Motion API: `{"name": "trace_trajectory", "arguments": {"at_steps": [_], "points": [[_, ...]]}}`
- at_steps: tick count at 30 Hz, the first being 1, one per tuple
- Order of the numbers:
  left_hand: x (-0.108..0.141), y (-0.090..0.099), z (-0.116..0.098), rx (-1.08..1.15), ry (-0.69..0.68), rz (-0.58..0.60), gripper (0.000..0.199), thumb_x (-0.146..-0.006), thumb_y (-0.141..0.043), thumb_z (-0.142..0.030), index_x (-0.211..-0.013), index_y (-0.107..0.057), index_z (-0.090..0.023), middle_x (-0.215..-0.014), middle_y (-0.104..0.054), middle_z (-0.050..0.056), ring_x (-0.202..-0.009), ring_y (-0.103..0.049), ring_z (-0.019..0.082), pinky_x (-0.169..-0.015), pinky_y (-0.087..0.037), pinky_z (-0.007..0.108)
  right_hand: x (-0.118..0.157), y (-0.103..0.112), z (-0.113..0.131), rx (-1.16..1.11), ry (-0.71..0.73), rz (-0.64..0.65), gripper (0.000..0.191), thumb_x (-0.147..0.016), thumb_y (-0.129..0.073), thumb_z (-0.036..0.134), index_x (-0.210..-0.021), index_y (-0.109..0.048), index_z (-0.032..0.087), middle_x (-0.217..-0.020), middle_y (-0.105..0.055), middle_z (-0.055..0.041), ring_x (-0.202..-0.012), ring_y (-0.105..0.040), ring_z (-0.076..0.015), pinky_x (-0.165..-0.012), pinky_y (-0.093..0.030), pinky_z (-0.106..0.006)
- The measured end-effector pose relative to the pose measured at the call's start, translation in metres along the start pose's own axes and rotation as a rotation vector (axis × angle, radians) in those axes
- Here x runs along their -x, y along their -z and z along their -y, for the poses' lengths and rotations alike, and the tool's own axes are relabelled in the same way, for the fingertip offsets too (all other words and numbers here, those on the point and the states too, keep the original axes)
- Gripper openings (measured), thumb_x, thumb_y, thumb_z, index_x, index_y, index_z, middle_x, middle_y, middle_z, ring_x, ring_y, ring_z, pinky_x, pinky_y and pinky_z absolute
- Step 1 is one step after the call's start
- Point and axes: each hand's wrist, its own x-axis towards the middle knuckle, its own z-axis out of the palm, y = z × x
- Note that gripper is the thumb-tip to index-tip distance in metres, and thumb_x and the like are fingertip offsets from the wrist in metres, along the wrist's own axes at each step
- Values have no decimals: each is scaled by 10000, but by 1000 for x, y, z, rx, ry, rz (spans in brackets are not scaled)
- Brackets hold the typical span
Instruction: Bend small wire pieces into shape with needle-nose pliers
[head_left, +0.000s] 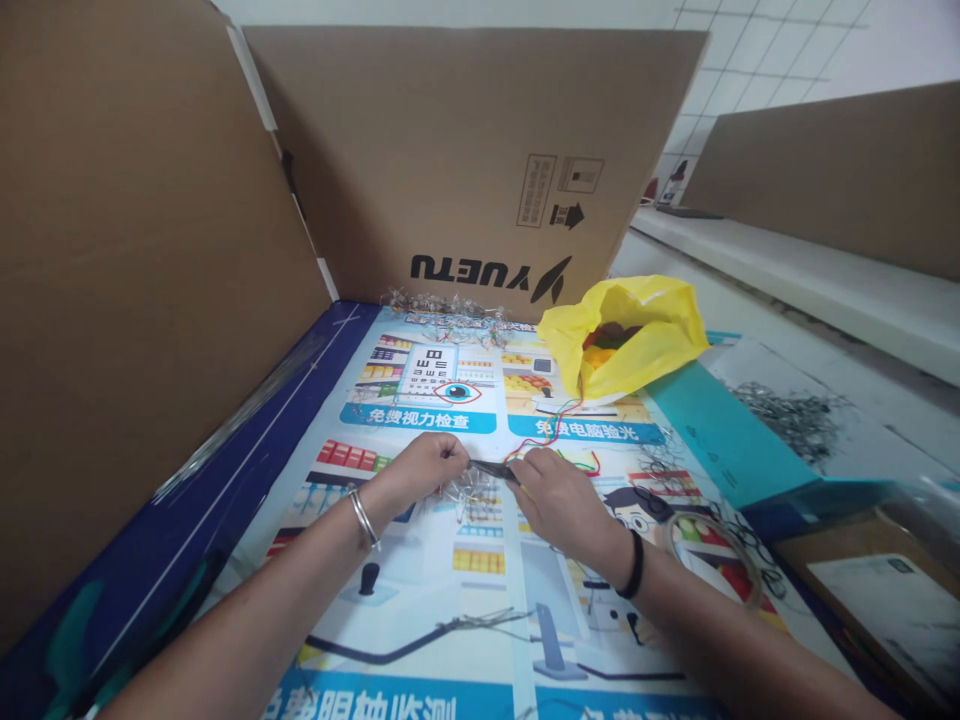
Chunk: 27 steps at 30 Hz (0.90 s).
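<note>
Cardboard panels [450, 140] stand along the far and left edges of the bench [480, 662], which is covered by a printed sheet. From my remote seat I see the work at mid-bench: the right hand [559, 497] is wrapped around a slim dark tool [491, 467], and the left hand [435, 463] has its fingertips pinched together at the tool's tip; what lies between them is too fine for me to make out. A silvery wire tangle [471, 495] lies just below both. To do this well, I'd judge, I need a firm pinch, a square bite and skin clear of the tip. The red and green cords [553, 428], running from the yellow bag [652, 350] near the far right corner to beside the right hand, could snag. A wire bundle [487, 620] lies toward the near edge, a tape roll [752, 570] toward the right edge, and blurred teal handles [61, 650], probably scissors, sit at the near left corner.
</note>
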Motion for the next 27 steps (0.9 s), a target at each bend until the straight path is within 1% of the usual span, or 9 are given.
{"name": "trace_trajectory", "arguments": {"at_steps": [6, 12, 17, 21, 24, 27], "points": [[1, -2, -2, -8, -3, -27, 115, -670, -500, -265, -624, -505, -159, -469, -402, -69, -390, -324, 48, -393, -245, 179, 0, -1, 1, 32, -3, 26, 123, -856, -420, 216, -874, -531, 166, -827, -541, -69, -792, -471, -189, -692, -333, -292], [0, -3, 0, -64, -46, -46, 99, -670, -476, -230, -614, -506, -155, -492, -417, -60, -407, -344, 48, -407, -255, 178, -1, 0, 1, 40, 1, 26, 135, -859, -410, 205, -852, -538, 166, -796, -549, -63, -762, -480, -185, -661, -326, -287], [1, -2, -3, -57, -37, -40, 100, -665, -487, -225, -591, -491, -156, -463, -388, -71, -394, -310, 43, -409, -252, 179, -1, 3, -1, -21, -14, 56, 163, -866, -396, 222, -861, -548, 162, -800, -567, -58, -769, -503, -177, -656, -340, -274], [2, 0, -4, 6, 6, 7, 133, -668, -515, -282, -624, -506, -157, -460, -394, -71, -386, -323, 47, -394, -237, 179, -2, 2, -4, -161, -73, 99, 163, -857, -417, 252, -924, -548, 182, -869, -584, -45, -818, -522, -164, -683, -363, -256], [1, 2, -4, 40, 35, 57, 174, -670, -533, -323, -632, -506, -156, -447, -403, -67, -382, -334, 50, -386, -227, 180, -3, 2, -7, -257, -102, 128, 157, -843, -436, 252, -926, -556, 195, -871, -590, -34, -829, -530, -155, -694, -375, -248], [0, 4, -3, 84, 38, 106, 199, -678, -538, -344, -631, -503, -153, -437, -404, -67, -379, -328, 49, -387, -227, 181, -3, 3, -8, -313, -111, 130, 162, -839, -442, 261, -925, -563, 195, -874, -592, -32, -840, -531, -153, -711, -384, -248]]}}
